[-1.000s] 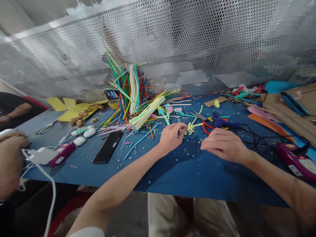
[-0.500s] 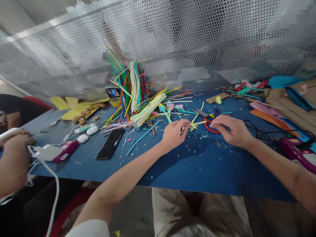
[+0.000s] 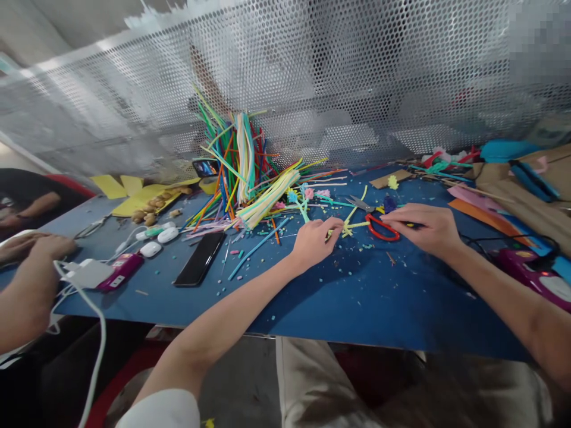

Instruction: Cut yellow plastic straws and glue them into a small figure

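My left hand (image 3: 314,242) is closed in a pinch on a yellow pipe cleaner (image 3: 357,225), whose short crossing branches stick out to the right of the fingertips. Red-handled scissors (image 3: 384,236) lie on the blue table, blades pointing to the upper left. Over their handle reaches my right hand (image 3: 430,229), its fingers stretched forward and a gap showing below the index finger. Whether the fingertips touch the handle is hard to see. Just behind them is a small dark blue fuzzy piece (image 3: 390,204). Pipe-cleaner flowers, one of them pink (image 3: 309,194), lie beyond my left hand.
A large heap of coloured pipe cleaners (image 3: 243,160) leans against the perforated metal screen (image 3: 357,71). Left of my arm are a black phone (image 3: 199,260), a purple power strip (image 3: 120,272) and white cables. Another person's hands (image 3: 44,246) rest at the far left. Cardboard (image 3: 535,178) lies right.
My right hand has shifted slightly right, and its fingers have straightened over the scissors handle. My left hand stays in place with the yellow pipe cleaner. The hands at the far left have moved a little.
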A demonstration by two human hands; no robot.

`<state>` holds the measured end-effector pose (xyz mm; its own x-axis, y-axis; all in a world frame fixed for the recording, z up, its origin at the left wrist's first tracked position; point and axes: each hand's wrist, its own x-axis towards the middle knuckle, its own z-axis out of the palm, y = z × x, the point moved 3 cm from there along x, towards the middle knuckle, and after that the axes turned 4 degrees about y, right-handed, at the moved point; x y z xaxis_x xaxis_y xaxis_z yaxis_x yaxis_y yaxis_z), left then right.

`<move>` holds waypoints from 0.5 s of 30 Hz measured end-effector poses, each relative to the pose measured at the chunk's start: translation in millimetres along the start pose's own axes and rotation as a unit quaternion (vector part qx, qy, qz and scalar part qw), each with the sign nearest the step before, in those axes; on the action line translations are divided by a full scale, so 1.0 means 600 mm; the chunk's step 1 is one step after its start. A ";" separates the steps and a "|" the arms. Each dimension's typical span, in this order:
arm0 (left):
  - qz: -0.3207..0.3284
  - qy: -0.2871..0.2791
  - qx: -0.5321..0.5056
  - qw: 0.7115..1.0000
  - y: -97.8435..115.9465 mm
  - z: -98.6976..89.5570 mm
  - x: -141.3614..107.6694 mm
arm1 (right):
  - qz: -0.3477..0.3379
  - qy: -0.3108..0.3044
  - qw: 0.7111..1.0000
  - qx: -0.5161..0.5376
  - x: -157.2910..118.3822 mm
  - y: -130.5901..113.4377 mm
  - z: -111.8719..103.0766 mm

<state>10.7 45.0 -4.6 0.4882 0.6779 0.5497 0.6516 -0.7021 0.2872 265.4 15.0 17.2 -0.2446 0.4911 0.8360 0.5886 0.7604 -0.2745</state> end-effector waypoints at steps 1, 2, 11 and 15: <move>0.001 -0.003 0.004 1.000 0.000 0.000 0.000 | -0.001 -0.004 1.000 0.010 0.000 -0.001 0.000; 0.000 -0.005 0.007 1.000 0.001 0.001 0.000 | 0.001 -0.008 1.000 0.019 0.001 -0.001 0.000; -0.007 -0.013 0.004 1.000 0.003 0.003 -0.001 | 0.059 -0.005 0.998 0.031 -0.001 0.015 0.000; -0.007 -0.014 0.005 1.000 0.003 0.004 -0.001 | 0.080 -0.009 0.996 0.026 -0.002 0.020 0.003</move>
<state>12.9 44.0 -6.0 0.4952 0.6936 0.5232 0.6640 -0.6905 0.2868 271.4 24.3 12.1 -0.1651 0.6152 0.7709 0.5810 0.6923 -0.4281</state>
